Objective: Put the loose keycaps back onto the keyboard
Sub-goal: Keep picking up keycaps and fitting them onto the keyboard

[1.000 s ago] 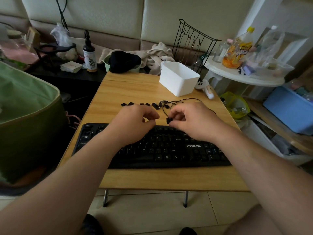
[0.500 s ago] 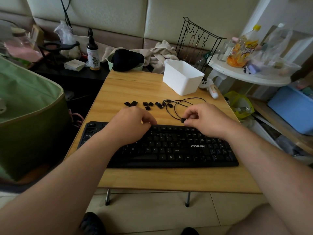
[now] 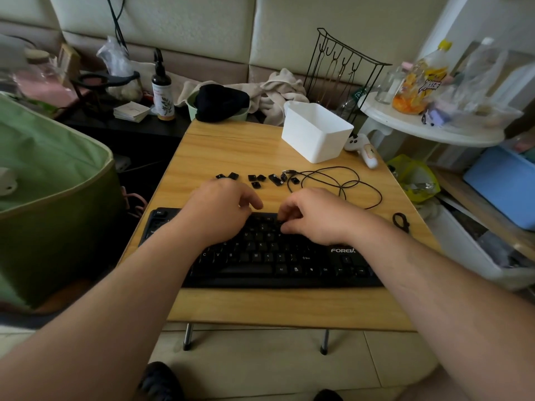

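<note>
Your right hand (image 3: 321, 217) has come back from the cable (image 3: 341, 180) onto the keyboard's (image 3: 260, 256) top rows, fingers curled; whether they pinch a keycap you cannot tell. Left hand (image 3: 220, 211) rests beside it, fingers curled. Loose keycaps (image 3: 254, 179) lie mid-table (image 3: 231, 146), behind the keyboard.

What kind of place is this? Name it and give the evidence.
Most likely a lived-in room at home, not an office. A padded sofa back runs behind a low folding wooden table; a crumpled towel and a snack bottle on a white side shelf crowd around.
</note>
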Demonstrator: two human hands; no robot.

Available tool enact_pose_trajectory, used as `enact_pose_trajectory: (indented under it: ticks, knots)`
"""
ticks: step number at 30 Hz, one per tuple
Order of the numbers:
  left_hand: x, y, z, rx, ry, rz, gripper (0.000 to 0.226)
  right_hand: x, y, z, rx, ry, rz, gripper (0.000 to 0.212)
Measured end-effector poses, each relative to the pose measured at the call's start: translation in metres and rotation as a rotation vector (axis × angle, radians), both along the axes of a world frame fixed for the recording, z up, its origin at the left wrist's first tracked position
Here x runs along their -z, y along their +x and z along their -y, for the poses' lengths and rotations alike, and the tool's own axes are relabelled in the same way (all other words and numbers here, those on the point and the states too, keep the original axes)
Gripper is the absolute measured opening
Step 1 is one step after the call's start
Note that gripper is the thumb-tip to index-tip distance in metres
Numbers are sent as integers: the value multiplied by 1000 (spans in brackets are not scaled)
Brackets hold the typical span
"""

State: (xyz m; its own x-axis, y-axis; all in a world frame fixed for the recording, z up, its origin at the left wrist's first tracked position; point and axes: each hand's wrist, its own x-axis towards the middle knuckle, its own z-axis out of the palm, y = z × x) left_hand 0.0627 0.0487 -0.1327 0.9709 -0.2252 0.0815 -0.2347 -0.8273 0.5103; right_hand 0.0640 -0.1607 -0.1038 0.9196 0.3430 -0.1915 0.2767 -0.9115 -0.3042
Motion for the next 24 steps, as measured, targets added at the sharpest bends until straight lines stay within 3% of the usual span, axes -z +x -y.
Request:
enact_pose_trajectory:
  ticks: [5, 10, 24]
  knots:
    - [-2, 8, -25, -129, 18, 7, 30, -3, 1, 12, 53, 48, 1, 14]
    - [-1, 2, -18, -61, -41, -16, 15, 0, -1, 17, 58, 49, -5, 17]
    - [6, -3, 20, 0, -41, 38, 10, 2, -1, 4, 92, -30, 19, 16]
